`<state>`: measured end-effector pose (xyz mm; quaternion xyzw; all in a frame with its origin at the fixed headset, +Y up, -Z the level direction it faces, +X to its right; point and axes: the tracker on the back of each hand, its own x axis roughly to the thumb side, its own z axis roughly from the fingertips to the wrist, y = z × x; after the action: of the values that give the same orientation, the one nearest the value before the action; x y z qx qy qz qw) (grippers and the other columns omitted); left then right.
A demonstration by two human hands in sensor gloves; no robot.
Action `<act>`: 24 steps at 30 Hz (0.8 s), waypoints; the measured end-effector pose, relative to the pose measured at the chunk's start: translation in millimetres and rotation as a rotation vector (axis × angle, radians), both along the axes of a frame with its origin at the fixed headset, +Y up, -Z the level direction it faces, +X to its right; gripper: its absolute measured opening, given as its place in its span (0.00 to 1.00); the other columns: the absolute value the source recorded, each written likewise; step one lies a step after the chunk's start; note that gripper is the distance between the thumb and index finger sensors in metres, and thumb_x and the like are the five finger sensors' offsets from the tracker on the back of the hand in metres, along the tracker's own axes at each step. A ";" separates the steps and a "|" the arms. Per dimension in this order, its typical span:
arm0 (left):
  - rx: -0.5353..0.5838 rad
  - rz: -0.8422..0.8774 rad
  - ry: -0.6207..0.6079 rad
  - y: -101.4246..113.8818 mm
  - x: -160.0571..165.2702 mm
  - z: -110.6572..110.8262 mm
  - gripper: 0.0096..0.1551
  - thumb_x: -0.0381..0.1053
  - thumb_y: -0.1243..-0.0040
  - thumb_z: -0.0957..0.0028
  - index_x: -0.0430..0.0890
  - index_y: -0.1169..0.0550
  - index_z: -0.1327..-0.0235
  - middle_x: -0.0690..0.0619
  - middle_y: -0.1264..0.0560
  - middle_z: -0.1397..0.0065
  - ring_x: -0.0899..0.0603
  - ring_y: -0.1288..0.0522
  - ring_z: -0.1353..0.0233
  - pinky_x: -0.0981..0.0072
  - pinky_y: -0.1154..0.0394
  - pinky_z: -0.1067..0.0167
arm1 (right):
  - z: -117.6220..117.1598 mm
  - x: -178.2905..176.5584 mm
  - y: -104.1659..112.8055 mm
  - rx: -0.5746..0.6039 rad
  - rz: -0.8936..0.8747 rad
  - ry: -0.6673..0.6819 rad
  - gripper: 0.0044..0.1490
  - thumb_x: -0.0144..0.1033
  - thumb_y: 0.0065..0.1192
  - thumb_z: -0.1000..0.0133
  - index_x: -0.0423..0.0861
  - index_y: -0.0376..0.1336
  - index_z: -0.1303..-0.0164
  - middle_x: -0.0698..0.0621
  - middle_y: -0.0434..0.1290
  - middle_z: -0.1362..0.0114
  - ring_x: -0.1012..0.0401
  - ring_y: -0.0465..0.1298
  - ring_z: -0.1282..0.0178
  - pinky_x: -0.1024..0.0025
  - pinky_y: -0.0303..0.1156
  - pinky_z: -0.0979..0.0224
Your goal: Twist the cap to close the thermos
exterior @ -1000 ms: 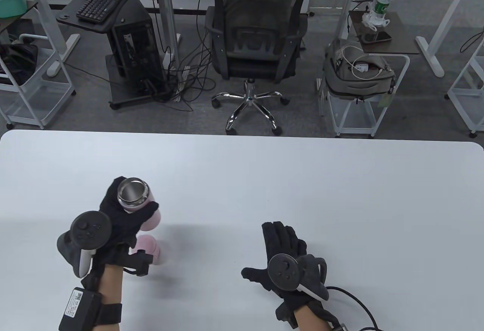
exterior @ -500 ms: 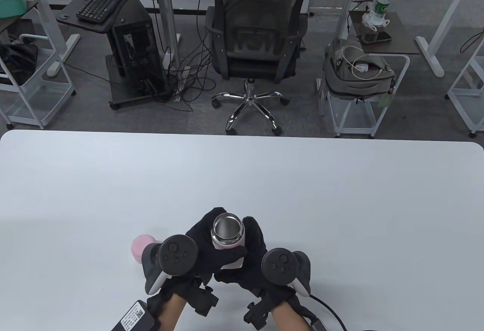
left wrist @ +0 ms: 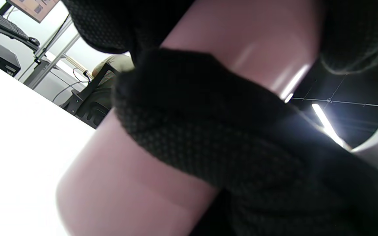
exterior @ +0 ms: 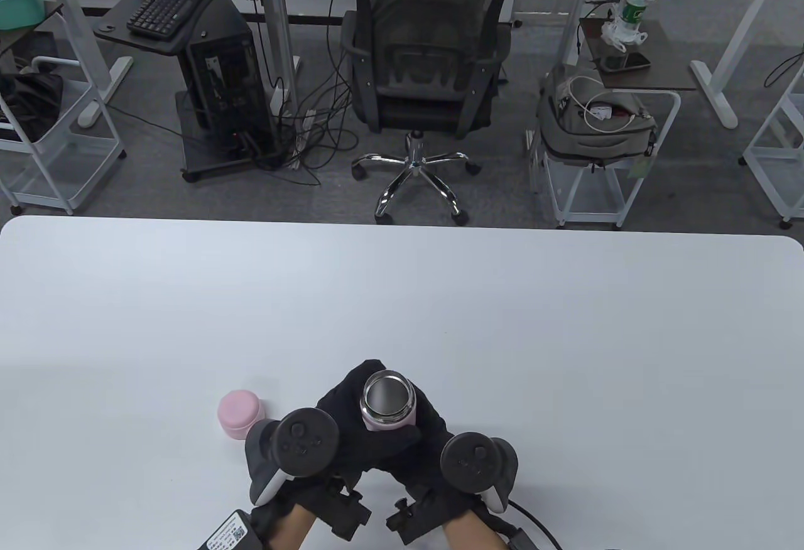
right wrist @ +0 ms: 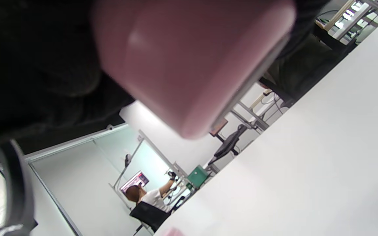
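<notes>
The pink thermos (exterior: 388, 410) with an open steel mouth is held upright above the near middle of the table. My left hand (exterior: 352, 421) and my right hand (exterior: 427, 434) both grip its body from either side. The thermos body fills the left wrist view (left wrist: 126, 183), with gloved fingers (left wrist: 208, 137) wrapped across it. Its lower end shows close in the right wrist view (right wrist: 189, 65). The pink cap (exterior: 239, 412) stands on the table just left of my left hand, untouched.
The white table (exterior: 565, 336) stretches away from the hands. Beyond its far edge stand an office chair (exterior: 427, 66), a computer cart (exterior: 207, 73) and a side table with a bag (exterior: 597, 120).
My left hand carried the thermos from the left to the near middle and my right hand closed on it. In the last half second both hands shifted slightly right and nearer. The cap stayed put.
</notes>
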<state>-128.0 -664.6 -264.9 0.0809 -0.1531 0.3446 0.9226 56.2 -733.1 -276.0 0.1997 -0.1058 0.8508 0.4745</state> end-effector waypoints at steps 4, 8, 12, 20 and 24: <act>-0.048 0.033 -0.209 5.6 -10.0 -9.7 0.65 0.76 0.34 0.54 0.45 0.48 0.14 0.45 0.35 0.17 0.41 0.30 0.22 0.43 0.30 0.25 | -0.3 8.0 3.4 0.009 0.004 -0.024 0.81 0.63 0.70 0.68 0.36 0.33 0.20 0.30 0.45 0.18 0.35 0.55 0.20 0.41 0.63 0.25; -0.115 0.054 -0.249 23.2 -48.4 -18.7 0.69 0.77 0.34 0.51 0.48 0.53 0.09 0.39 0.42 0.10 0.32 0.38 0.15 0.32 0.37 0.24 | -0.6 26.7 9.4 0.068 0.061 -0.066 0.81 0.63 0.70 0.67 0.35 0.34 0.19 0.30 0.46 0.18 0.34 0.55 0.21 0.40 0.63 0.26; -0.068 -0.143 0.177 15.1 -96.0 -29.0 0.65 0.81 0.41 0.49 0.48 0.49 0.09 0.36 0.41 0.10 0.29 0.38 0.17 0.32 0.36 0.26 | -2.0 43.0 11.6 0.080 0.050 -0.102 0.80 0.62 0.70 0.67 0.35 0.34 0.19 0.29 0.46 0.18 0.34 0.55 0.21 0.40 0.63 0.26; -0.286 -0.609 0.448 -68.4 -130.4 -55.3 0.62 0.81 0.50 0.45 0.49 0.55 0.10 0.30 0.52 0.11 0.23 0.45 0.17 0.30 0.39 0.27 | -5.4 51.6 11.3 0.086 0.083 -0.117 0.80 0.62 0.70 0.66 0.35 0.34 0.19 0.29 0.46 0.18 0.33 0.55 0.21 0.39 0.63 0.26; -0.405 -0.718 0.471 -97.4 -130.7 -61.4 0.60 0.80 0.52 0.44 0.50 0.56 0.10 0.30 0.52 0.11 0.24 0.43 0.17 0.32 0.38 0.26 | -6.1 54.0 10.1 0.080 0.083 -0.124 0.79 0.62 0.70 0.66 0.35 0.34 0.19 0.29 0.46 0.18 0.33 0.56 0.21 0.39 0.63 0.27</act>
<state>-258.7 -762.0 -326.3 -0.0829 0.1123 -0.0006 0.9902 110.2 -722.9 -282.1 0.1695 -0.1604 0.8756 0.4229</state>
